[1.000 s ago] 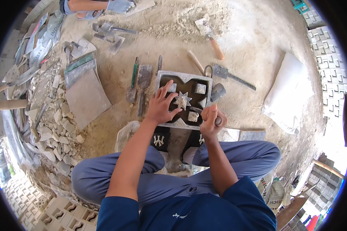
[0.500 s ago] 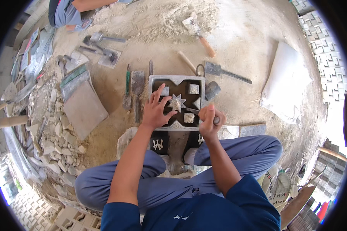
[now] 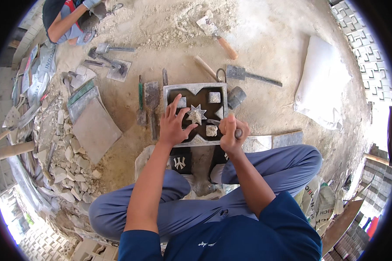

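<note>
i watched the left hand [image 3: 175, 125] lie flat and spread on the near-left part of the square metal mould [image 3: 197, 114], fingers wide, pressing on its frame and holding nothing. the right hand [image 3: 232, 130] was closed in a fist around a small tool handle [image 3: 238, 133] at the mould's near-right corner; the working tip was too small for me to tell. the mould sat on the sandy ground [image 3: 265, 104] just beyond the person's knees, with a pale star-shaped insert [image 3: 196, 115] at its centre and small square blocks [image 3: 213, 97] around the star.

to do this well, i judged the spread hand should keep the mould from shifting while the tool worked gently along the inner edges, near the star but not knocking it or the blocks out of place.

compared with half a second before, both hands stayed on the same sides of the mould; the left fingers had drawn back slightly from the star. the head had tipped, so the mould sat a little nearer the middle of the view, and the trowel [image 3: 217, 35] beyond the mould showed more fully.
</note>
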The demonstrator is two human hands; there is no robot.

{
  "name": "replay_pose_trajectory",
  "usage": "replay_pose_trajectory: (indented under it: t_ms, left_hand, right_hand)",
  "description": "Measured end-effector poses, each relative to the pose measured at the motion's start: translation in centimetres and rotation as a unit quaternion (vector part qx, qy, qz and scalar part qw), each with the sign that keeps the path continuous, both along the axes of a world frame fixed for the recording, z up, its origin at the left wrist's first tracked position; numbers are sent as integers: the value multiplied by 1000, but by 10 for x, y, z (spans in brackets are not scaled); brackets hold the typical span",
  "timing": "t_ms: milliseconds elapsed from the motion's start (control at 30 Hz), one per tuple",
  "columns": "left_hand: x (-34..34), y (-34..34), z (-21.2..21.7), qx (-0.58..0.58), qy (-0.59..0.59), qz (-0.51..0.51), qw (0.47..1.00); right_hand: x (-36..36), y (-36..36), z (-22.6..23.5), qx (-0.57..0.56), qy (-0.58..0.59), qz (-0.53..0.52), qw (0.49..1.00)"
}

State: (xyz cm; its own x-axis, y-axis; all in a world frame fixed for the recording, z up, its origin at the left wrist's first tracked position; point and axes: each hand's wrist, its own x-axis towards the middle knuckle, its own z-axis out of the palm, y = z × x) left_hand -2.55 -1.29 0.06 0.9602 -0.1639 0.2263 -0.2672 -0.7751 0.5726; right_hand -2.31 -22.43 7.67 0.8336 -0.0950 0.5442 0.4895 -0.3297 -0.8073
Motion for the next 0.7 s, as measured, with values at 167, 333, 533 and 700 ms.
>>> replay_pose_trajectory:
  t_ms: [167,333,533,700]
  left_hand:
    - [-3,4,1,-1,-13,1,1000]
    - [-6,8,-8,1,7,4,1000]
    - [-2,4,-7,-6,-12,-3,1000]
    - [-2,4,-2,-7,7,4,1000]
  right_hand:
    - [-2,11,18,121,93,27,988]
    - [9,27,22,99,181,78,975]
    - [10,19,10,21,156,63,986]
    - [6,27,16,55,97,26,993]
